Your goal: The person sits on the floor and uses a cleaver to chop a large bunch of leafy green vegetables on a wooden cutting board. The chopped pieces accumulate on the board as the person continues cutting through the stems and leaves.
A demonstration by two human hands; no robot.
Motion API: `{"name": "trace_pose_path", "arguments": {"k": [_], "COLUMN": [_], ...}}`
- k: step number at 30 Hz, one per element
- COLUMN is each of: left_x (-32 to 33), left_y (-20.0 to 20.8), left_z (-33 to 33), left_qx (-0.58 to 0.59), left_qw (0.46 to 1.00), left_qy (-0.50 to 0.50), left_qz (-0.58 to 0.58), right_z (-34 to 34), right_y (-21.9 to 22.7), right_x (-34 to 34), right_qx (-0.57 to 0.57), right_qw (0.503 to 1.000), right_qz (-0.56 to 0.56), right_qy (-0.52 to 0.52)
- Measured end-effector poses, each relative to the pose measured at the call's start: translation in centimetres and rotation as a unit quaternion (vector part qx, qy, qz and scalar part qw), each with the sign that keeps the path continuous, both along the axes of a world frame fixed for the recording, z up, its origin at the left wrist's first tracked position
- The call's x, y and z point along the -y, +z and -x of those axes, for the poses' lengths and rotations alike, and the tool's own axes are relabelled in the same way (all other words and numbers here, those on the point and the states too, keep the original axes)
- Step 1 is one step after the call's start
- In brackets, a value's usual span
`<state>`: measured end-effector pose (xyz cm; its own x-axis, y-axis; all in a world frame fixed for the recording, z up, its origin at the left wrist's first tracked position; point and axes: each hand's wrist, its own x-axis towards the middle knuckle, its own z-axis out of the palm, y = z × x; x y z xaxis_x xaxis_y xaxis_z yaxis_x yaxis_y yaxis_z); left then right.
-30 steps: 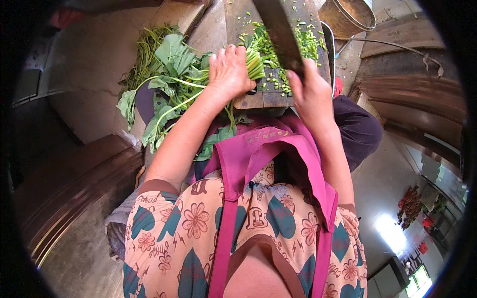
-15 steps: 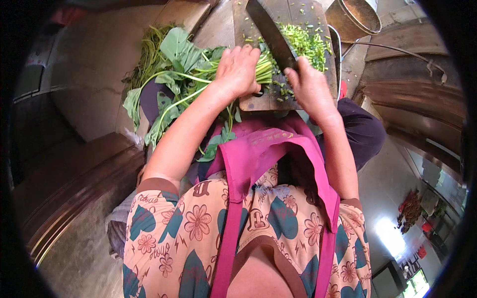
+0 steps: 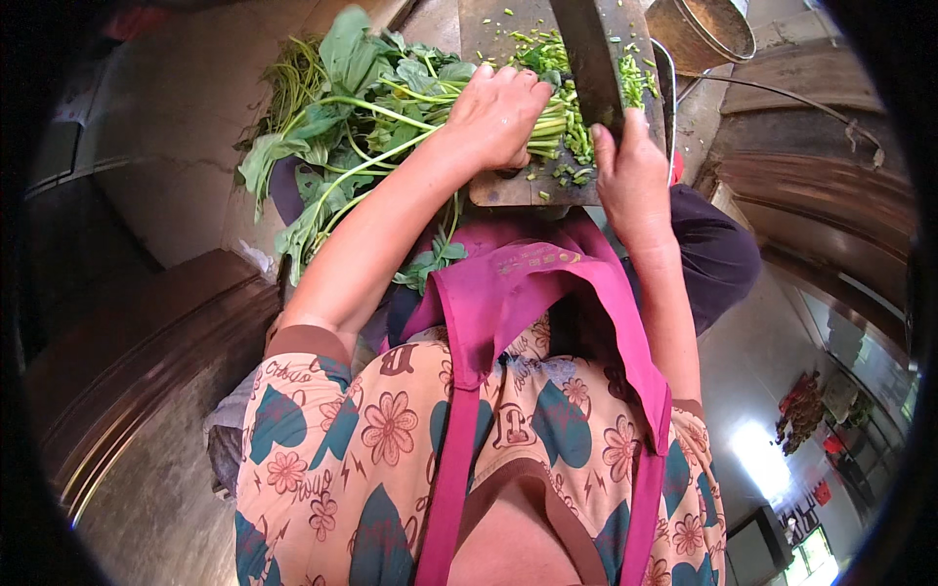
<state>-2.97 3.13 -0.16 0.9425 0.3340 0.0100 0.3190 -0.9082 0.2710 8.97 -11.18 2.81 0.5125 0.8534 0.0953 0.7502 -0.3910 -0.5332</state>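
Apparently midway through chopping: grasping leafy greens (image 3: 396, 127) across the chopping board's (image 3: 489, 34) left edge with the left hand (image 3: 500, 115), clutching a knife (image 3: 591, 68) over cut pieces (image 3: 576, 145) towards the right edge with the right hand (image 3: 633, 181); probably calls for inching the left grip back; beyond that right edge, can see a bucket (image 3: 684, 44) but cannot make out its contents

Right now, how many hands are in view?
2: the left hand holds the green stems on the cutting board; the right hand, to its right, holds the knife.
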Motion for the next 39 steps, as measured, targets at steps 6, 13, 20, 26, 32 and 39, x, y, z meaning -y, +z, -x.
{"name": "trace_pose_path", "arguments": {"k": [6,13,20,26,32,39], "left_x": [-0.3,-0.2,0.1,-0.1,-0.2,-0.1], "left_y": [-0.6,-1.1,-0.3,-0.1,0.1,0.4], "left_z": [-0.7,-0.7,-1.0,-0.8,2.2,1.3], "left_qx": [-0.011,-0.009,-0.057,-0.021,0.052,-0.062], "left_qw": [0.999,0.999,0.997,0.998,0.992,0.995], "left_qy": [0.041,0.040,0.057,0.066,0.055,0.071], "left_qz": [-0.005,-0.017,-0.004,-0.008,-0.097,-0.033], "right_z": [-0.7,-0.4,-0.2,0.5,1.0,-0.7], "right_y": [0.2,-3.1,2.8,-2.3,-2.9,3.4], "right_x": [0.2,-0.2,0.2,0.9,1.4,1.3], "right_qx": [-0.001,-0.013,-0.002,-0.039,-0.013,-0.042], "right_qw": [1.000,0.998,0.982,0.998,0.999,0.994], "right_qz": [-0.016,-0.002,-0.190,0.021,0.035,-0.103], "right_qy": [0.017,0.058,-0.008,0.038,0.022,0.018]}}
